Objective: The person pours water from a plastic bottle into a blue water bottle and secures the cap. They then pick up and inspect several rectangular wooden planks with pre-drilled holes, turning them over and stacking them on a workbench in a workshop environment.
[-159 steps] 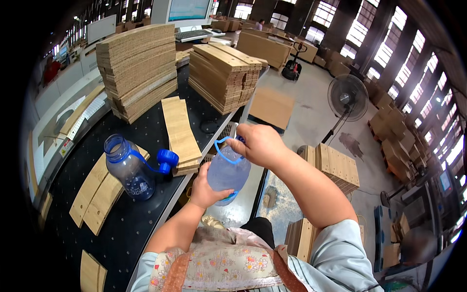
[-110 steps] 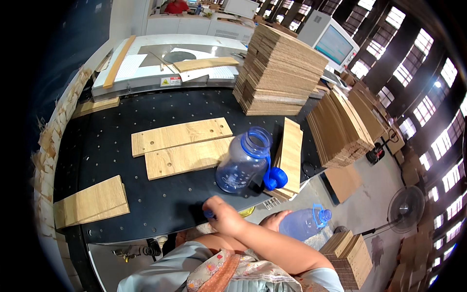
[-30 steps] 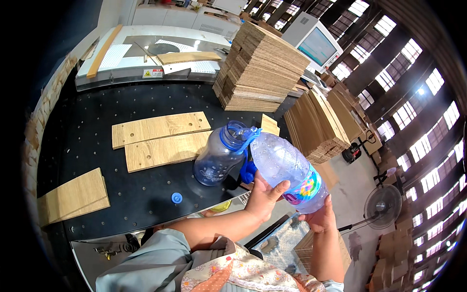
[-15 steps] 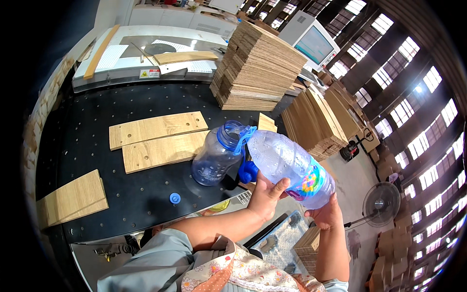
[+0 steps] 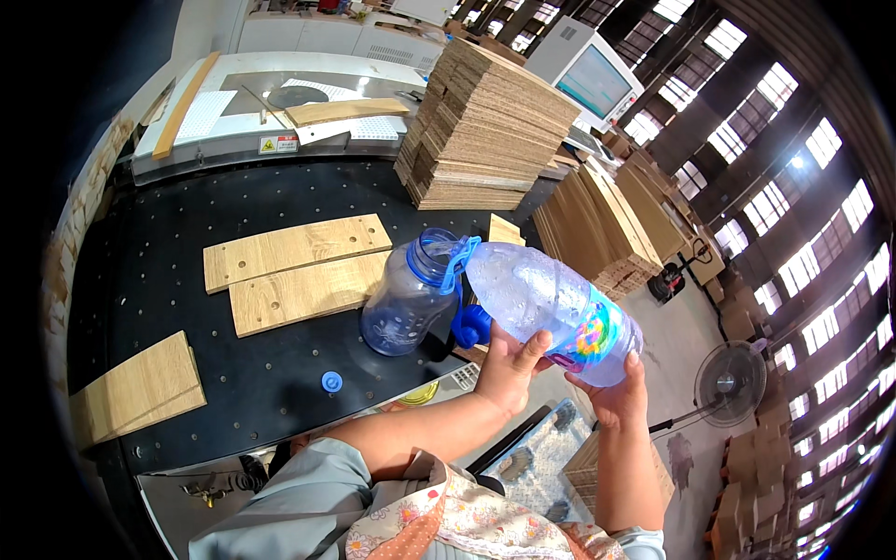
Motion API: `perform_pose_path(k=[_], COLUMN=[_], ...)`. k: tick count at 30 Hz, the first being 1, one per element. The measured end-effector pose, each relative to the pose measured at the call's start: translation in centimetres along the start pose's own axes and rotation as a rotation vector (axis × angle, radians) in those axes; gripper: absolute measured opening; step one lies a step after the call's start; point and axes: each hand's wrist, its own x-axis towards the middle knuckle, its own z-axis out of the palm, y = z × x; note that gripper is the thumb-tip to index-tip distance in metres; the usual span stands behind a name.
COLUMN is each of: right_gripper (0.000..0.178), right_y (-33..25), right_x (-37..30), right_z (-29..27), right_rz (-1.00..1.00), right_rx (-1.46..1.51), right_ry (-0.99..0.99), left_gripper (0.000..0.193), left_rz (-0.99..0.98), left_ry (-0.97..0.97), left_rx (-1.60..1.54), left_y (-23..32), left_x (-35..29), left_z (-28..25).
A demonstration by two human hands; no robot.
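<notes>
A large clear plastic water bottle (image 5: 532, 289) with a colourful label is tilted, its neck end at the mouth of a blue-tinted drinking bottle (image 5: 401, 313). My left hand (image 5: 511, 371) grips it from below near the label. Around its base my right hand (image 5: 616, 397) is closed. Upright on the black table stands the drinking bottle, its mouth uncovered. From its neck hangs a blue lid (image 5: 471, 325) on a light blue strap. A small blue cap (image 5: 331, 382) lies on the table near the front edge. Whether water is flowing I cannot tell.
Wood-look boards (image 5: 299, 299) lie beside the drinking bottle, more boards (image 5: 140, 387) at the left. A tall stack of panels (image 5: 485, 131) stands at the back, with a monitor (image 5: 597, 82) behind. Another panel stack (image 5: 597, 224) and a fan (image 5: 731, 383) are on the right.
The base of the water bottle has risen a little with my right hand, so the bottle lies slightly more level. Both hands keep their hold, and the whole view has shifted slightly.
</notes>
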Motion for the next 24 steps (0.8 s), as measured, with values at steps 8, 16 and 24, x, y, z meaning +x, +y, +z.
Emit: perform_pose_path(k=[8, 16, 24], right_gripper=[0.079, 0.087, 0.085], right_y=[0.1, -0.4, -0.1], right_x=[0.7, 1.4, 0.9], right_z=[0.8, 0.3, 0.6], right_rz=[0.016, 0.041, 0.04], right_rx=[0.071, -0.001, 0.042], right_ry=[0.079, 0.096, 0.115], left_gripper=[0.079, 0.037, 0.012], left_rz=[0.05, 0.142, 0.63], left_ry=[-0.117, -0.076, 0.148], left_rx=[0.06, 0.993, 1.289], left_y=[1.2, 4.2, 13.9], left_x=[0.1, -5.5, -3.7], left_z=[-1.5, -7.9, -7.3])
